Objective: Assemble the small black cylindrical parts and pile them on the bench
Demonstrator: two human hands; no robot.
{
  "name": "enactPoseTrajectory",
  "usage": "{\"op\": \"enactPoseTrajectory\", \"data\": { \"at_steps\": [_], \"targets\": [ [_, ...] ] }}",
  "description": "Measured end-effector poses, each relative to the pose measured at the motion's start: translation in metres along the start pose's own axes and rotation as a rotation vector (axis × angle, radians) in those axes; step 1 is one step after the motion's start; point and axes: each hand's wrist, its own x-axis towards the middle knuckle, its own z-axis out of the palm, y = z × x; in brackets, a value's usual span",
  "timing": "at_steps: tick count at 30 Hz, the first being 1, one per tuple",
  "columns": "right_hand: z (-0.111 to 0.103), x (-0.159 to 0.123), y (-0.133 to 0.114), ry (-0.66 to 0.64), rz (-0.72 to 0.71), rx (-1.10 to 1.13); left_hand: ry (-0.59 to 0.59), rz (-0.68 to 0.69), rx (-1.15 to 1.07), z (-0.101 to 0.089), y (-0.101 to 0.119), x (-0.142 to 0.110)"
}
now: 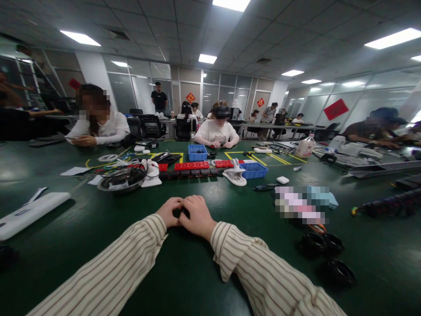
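My left hand [170, 212] and my right hand [198, 216] meet above the dark green table [184, 267], with fingers curled and touching. In the gap between them a small black piece [180, 211] shows; the fingers hide most of it, so its kind cannot be told. Both hands are closed around it. Beyond them stands a row of red and black socket-like blocks [192, 165]. A white clip-like stand [236, 173] is a little to the right of that row's middle.
A metal bowl of cables [121, 181] and a white device [150, 173] lie at left, near a long white case [34, 215]. Blue bins [254, 170] stand behind. Black rings [338, 272] and a pastel packet [297, 204] lie right. A person [217, 131] sits opposite.
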Motion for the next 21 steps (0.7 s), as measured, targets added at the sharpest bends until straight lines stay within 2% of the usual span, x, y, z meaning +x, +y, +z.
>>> {"op": "enactPoseTrajectory", "data": {
  "at_steps": [4,8,13,17,21],
  "targets": [
    [-0.003,-0.001,-0.002,-0.039,-0.081,0.044,-0.032,0.011,-0.023,0.000,-0.001,0.000],
    [-0.006,-0.002,-0.005,0.019,-0.111,0.088,-0.020,0.005,-0.004,0.002,0.001,0.000],
    [-0.008,-0.002,-0.004,0.100,0.039,0.074,0.020,-0.033,0.068,0.000,0.007,0.001],
    [-0.004,-0.001,0.001,0.086,0.179,0.002,0.047,-0.062,0.120,-0.004,0.014,0.002],
    [0.002,-0.001,0.006,0.060,0.196,-0.046,0.031,-0.047,0.132,-0.005,0.019,0.001]
  ]
}}
